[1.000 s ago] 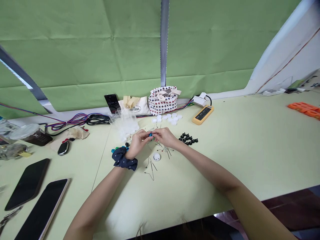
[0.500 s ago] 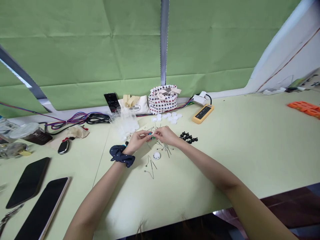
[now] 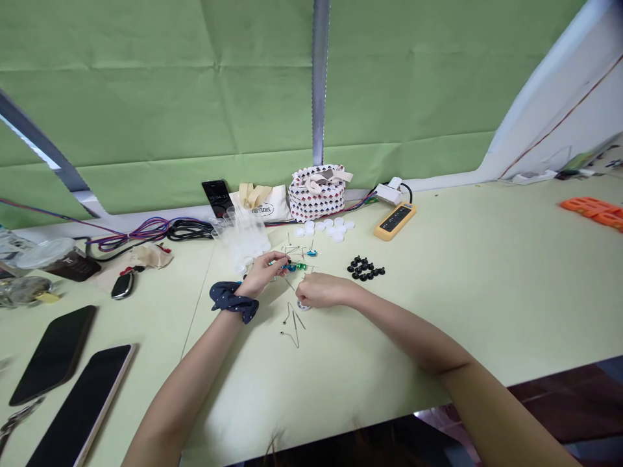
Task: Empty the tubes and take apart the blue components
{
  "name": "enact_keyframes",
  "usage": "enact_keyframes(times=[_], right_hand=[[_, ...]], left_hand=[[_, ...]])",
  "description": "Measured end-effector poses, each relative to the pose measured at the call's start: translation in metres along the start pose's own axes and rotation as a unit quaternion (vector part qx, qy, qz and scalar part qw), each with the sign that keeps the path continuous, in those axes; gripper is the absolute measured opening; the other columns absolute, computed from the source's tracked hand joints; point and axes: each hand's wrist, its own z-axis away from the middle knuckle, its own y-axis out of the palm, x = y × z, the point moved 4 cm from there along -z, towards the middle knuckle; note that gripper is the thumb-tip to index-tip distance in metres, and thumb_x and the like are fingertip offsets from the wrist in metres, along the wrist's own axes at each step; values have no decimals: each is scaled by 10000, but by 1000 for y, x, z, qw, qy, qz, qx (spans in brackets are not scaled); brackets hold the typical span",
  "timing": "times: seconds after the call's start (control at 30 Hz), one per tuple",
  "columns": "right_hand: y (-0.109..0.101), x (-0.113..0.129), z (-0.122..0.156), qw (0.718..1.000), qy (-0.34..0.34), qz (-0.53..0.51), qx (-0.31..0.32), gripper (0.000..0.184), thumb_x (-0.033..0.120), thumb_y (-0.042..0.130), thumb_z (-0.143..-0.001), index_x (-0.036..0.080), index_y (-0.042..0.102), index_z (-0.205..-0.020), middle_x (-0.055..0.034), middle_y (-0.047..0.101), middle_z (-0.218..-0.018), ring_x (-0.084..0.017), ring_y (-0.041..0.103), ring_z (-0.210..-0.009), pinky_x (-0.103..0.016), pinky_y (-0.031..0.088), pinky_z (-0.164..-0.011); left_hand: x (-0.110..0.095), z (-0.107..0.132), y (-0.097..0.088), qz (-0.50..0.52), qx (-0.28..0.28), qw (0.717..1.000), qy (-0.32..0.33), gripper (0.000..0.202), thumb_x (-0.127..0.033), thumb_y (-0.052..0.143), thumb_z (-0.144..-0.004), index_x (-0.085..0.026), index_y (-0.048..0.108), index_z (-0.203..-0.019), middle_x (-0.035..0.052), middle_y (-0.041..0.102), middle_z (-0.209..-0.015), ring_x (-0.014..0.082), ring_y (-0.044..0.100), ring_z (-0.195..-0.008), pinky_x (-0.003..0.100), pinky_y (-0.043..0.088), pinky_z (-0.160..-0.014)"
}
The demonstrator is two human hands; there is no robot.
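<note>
My left hand (image 3: 263,275), with a dark dotted scrunchie (image 3: 233,301) at its wrist, pinches a small blue part (image 3: 291,267) with a dark tip beside it. A green part (image 3: 302,266) shows just to the right of that; whether it is held too, I cannot tell. Fingers curled downward, my right hand (image 3: 321,290) is over a small round white lid (image 3: 304,308) and covers most of it. What those fingertips pinch is hidden. Another blue part (image 3: 312,253) is beyond my hands. Bent thin metal wires (image 3: 294,324) lie in front.
Several black knob-like pieces (image 3: 365,268) sit to the right. White caps (image 3: 337,237) and clear tubes (image 3: 243,243) are at the back, near a patterned pouch (image 3: 317,194) and an upright phone (image 3: 217,198). A yellow power strip (image 3: 395,222) lies back right; phones (image 3: 82,408) lie left.
My right hand has left my left hand and moved down toward me, onto the white lid. My left hand shifted slightly left, and the blue and green parts now show.
</note>
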Motion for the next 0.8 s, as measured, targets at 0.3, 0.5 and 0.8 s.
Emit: enact_keyframes(times=[0.3,0.5,0.8], right_hand=[[-15,-13,5,992,24,-27,-117,167,104,471,-831,110,623,-898,-90,641,-755,-164,563,-705,-225,330,-587],[-22,-28,-1,980,87,-8,-178,221,268,473,-907,151,600,-1045,-94,667,-808,-184,618,-753,-226,360,-615],[-8,-47,-8,983,140,78,-89,175,136,559,-801,97,670,-931,-185,666,-908,-252,640,-873,-259,427,-656]], left_hand=[[-8,6,2,-116,75,990,14,320,-425,618,-748,-152,676,-905,48,651,-757,133,573,-629,225,412,-535],[-16,12,10,-193,190,962,44,292,-386,590,-770,-156,680,-924,43,665,-804,117,561,-594,220,399,-529],[-10,9,-9,-406,141,898,91,119,-269,637,-607,-195,698,-678,27,672,-673,181,591,-597,261,399,-560]])
